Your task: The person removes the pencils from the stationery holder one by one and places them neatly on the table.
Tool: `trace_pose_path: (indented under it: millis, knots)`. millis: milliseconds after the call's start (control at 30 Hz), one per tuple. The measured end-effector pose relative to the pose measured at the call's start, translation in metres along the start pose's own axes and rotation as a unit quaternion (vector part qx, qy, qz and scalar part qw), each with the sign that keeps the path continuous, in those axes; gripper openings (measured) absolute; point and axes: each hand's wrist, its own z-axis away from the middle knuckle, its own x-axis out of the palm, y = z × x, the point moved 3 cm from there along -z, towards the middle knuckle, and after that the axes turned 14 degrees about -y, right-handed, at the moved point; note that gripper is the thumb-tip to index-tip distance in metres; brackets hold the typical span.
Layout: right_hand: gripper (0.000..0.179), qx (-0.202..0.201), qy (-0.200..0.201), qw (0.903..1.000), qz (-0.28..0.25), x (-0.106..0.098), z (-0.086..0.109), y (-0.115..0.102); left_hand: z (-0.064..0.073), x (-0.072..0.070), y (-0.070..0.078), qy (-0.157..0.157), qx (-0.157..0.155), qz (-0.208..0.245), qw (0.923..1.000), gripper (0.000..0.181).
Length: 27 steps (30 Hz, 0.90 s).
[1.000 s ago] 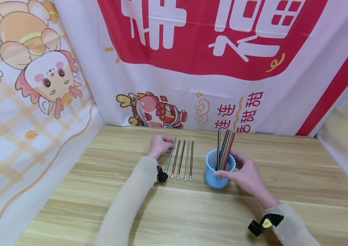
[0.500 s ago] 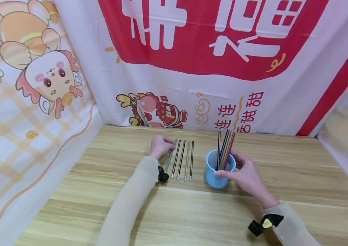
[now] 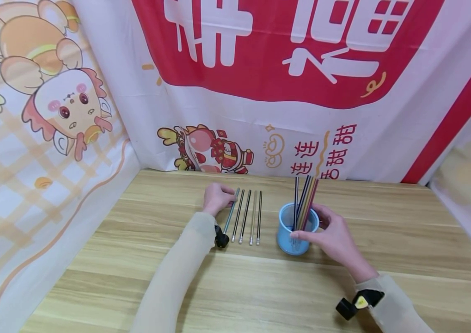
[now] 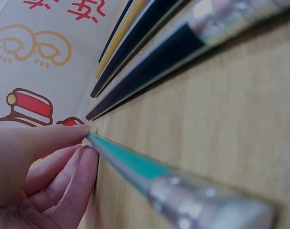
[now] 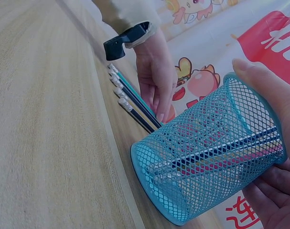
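Observation:
My left hand (image 3: 217, 198) pinches the far end of a green pencil (image 3: 230, 215) between thumb and fingertip. That pencil is the leftmost of a row, its silver ferrule and pale eraser towards me, as the left wrist view shows. Beside it lie several more pencils (image 3: 245, 216), black ones and a tan one, roughly parallel. My right hand (image 3: 335, 233) grips the rim of a blue mesh pencil cup (image 3: 284, 243), thumb at the near side and fingers behind. Several dark, yellow and red pencils (image 3: 308, 203) lean inside the upright cup.
The wood-grain table (image 3: 260, 286) runs back to a printed cloth (image 3: 268, 92) hanging behind it. More printed cloth hangs at the left (image 3: 94, 92) and right sides. A black wrist camera (image 3: 221, 237) sits close to the pencils' eraser ends.
The left hand and the green pencil's far end shifted very slightly to the right, then stayed nearly still. The right hand and the cup have not moved.

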Motion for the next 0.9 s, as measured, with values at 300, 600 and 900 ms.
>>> trace_pose_path:
  millis: [300,600,900]
  knots:
    - [0.084,0.002,0.001,1.0,0.003,0.0,0.0,0.001,0.007,-0.008,0.006,0.005,0.006,0.014,0.9999,0.022]
    - [0.085,0.004,0.0,1.0,0.002,0.001,0.0,0.0,0.016,-0.02,0.025,0.006,0.061,0.052,0.9968,0.029]
    - [0.082,-0.01,0.004,0.9999,-0.011,0.002,0.0,-0.002,0.024,-0.019,0.046,-0.01,0.121,0.096,0.9879,0.026]
